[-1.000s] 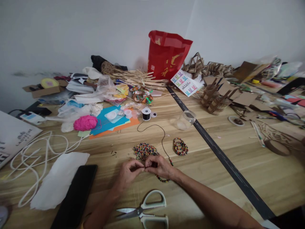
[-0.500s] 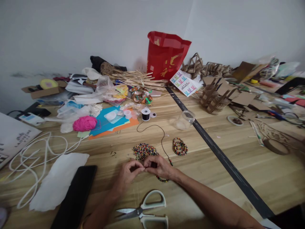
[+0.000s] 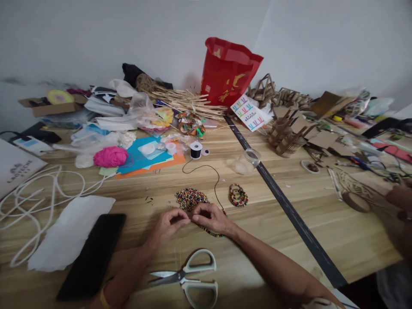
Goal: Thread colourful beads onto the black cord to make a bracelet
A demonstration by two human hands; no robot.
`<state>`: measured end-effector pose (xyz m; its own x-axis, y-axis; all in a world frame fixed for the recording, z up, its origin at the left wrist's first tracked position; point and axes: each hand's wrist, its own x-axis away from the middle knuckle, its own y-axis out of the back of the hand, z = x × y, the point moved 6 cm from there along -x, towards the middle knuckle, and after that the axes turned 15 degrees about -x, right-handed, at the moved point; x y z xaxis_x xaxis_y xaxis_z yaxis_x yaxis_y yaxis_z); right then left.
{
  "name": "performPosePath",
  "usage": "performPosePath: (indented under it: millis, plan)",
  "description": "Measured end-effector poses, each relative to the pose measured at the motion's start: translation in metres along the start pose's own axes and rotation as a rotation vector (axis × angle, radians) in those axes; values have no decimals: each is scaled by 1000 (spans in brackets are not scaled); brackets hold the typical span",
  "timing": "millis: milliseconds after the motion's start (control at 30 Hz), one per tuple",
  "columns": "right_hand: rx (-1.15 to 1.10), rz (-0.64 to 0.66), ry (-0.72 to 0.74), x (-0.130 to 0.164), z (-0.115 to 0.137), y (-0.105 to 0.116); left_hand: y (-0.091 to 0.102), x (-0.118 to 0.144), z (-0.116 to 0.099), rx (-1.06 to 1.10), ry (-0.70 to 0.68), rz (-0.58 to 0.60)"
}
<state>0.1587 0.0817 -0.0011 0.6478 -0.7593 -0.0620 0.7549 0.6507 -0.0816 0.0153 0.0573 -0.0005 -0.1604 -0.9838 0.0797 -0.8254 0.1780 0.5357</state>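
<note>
Between pinching left hand (image 3: pixel 168 224) and right hand (image 3: pixel 210 217), multicoloured bead strand (image 3: pixel 210 232) on black cord.

scissors (image 3: pixel 189 278): near edge of tabletop (image 3: pixel 322 201), blades shut
phone (image 3: pixel 93 256): dark, beside white sheet (image 3: pixel 71 231)
yarn ball (image 3: pixel 110 156): pink, on blue paper
red bag (image 3: pixel 229 71): upright by wall

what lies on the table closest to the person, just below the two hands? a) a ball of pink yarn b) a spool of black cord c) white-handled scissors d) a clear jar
c: the white-handled scissors lie at the near table edge, below the left hand and right hand; the spool of black cord, pink yarn and clear jar all sit farther back.
</note>
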Motion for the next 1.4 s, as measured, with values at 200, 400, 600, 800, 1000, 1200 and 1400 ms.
performPosePath:
  millis: [200,400,600,800,1000,1200,1400]
  plan:
    - [-158,28,-59,0,0,-4,0,1,1,49,-7,-7]
    - [-282,-146,-64,2,4,19,1,2,3,82,-27,-18]
    - [-308,-460,194,9,34,63,2,3,1,133,-44,-16]
    - [-275,-589,304,12,47,85,1,1,4,125,-60,-7]
    - [-203,-426,139,6,31,63,3,3,-1,117,-45,-16]
    - [-209,-111,-126,3,7,1,5,5,-4,97,-61,-46]
    - [-213,-74,-176,2,-1,-17,6,3,-3,103,-68,-55]
